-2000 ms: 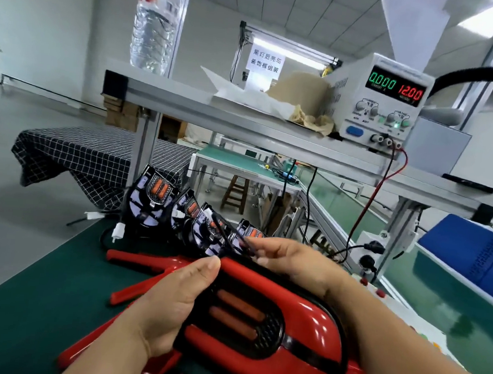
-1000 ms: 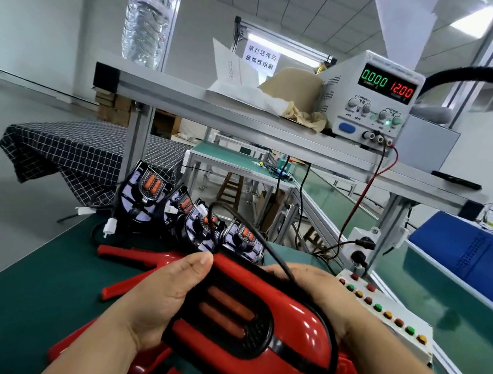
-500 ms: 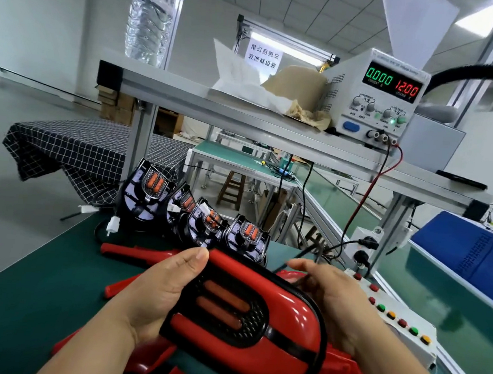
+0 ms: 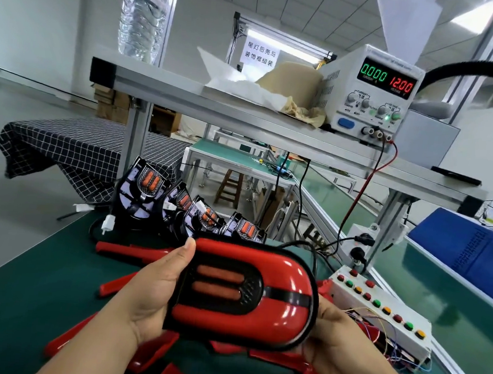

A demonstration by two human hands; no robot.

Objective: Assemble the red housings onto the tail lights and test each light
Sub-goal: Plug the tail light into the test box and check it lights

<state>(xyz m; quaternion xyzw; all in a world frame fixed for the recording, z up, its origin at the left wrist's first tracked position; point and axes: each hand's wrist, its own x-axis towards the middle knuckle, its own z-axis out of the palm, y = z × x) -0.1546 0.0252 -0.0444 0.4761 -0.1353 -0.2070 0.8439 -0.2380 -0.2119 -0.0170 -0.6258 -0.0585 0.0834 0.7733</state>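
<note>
Centre taken: left hand [image 4: 151,294] and right hand [image 4: 336,338] grip housed light [image 4: 243,292] above tabletop [image 4: 18,301].
Left of left hand: bare green tabletop, open to its left edge.
Under and around hands: loose red housings [image 4: 134,250] strewn, some overlapping; little flat room.
Behind: row of bare lights [image 4: 178,208] standing close together, blocks rearward reach.
Right: button box [image 4: 383,309] just beside right hand, thin wires [image 4: 403,358] spilling at near end.
Black cable [image 4: 299,244] loops behind housed light.
Overhead at rear: shelf [image 4: 216,107] on post [image 4: 134,136].
</note>
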